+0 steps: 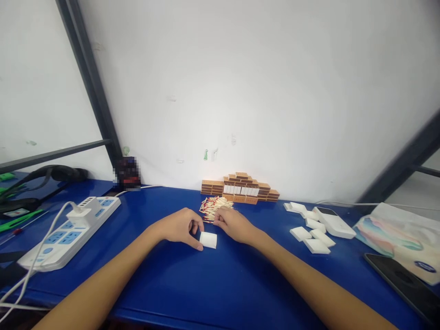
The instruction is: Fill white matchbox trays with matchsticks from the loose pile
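Holding white tray [208, 239]: left fingers [197, 225] | right fingers [220, 221] at matches [212, 210], grasp unclear | matchboxes [240, 199] behind; power strip [65, 236] left

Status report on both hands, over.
Left grip at left edge of white piece, hold unclear. Right grip curled at near edge of match pile. Matchbox stack behind pile.

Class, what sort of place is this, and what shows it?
Probably an indoor desk or workbench: a blue table stands against a white wall, with a power strip on it.
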Demonstrator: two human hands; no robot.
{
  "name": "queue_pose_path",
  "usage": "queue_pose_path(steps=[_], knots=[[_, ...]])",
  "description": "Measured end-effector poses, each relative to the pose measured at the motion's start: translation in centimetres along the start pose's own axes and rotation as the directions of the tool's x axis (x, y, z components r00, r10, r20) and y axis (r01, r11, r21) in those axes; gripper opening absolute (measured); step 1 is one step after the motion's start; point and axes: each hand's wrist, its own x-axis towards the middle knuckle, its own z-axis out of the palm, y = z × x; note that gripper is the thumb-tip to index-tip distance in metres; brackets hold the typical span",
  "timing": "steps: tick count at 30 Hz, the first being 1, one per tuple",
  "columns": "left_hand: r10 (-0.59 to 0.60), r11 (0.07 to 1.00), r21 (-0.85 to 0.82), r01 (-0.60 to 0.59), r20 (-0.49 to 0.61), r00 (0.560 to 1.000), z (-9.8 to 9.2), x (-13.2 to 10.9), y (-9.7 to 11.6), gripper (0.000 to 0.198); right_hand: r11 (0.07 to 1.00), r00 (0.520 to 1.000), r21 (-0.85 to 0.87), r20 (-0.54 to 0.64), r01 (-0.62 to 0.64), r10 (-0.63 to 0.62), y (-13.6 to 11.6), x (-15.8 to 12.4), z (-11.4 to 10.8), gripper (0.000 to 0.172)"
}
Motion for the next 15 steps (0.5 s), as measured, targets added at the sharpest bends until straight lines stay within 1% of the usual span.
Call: queue_pose_path(steps=[4,9,12,15], knots=[[0.003,1.000,0.008,-0.003,-0.020,1.000,0.3,0.1,-0.1,0.052,0.994,0.997,-0.087,0.019,-0.070,0.072,0.5,-1.1,-0.8,0.007],[0.015,1.000,0.005,-0.015,-0.078,0.997,1.0,0.4,0.2,0.049,0.993,0.998,-0.103,0.005,-0.063,0.064,1.0,-3.0,-2.6,0.008],[0.032,0.999,0.024,-0.029,-0.113,0.993,1.4,0.6,0.5,0.046,0.997,0.999,-0.070,-0.023,-0.035,0.034,0.3,-3.7,-3.0,0.008],[0.041,0.998,0.045,-0.035,-0.142,0.989,1.7,0.8,0.6,0.045,0.998,1.000,-0.066,-0.009,-0.005,0.005,-1.2,-4.0,-2.6,0.008]])
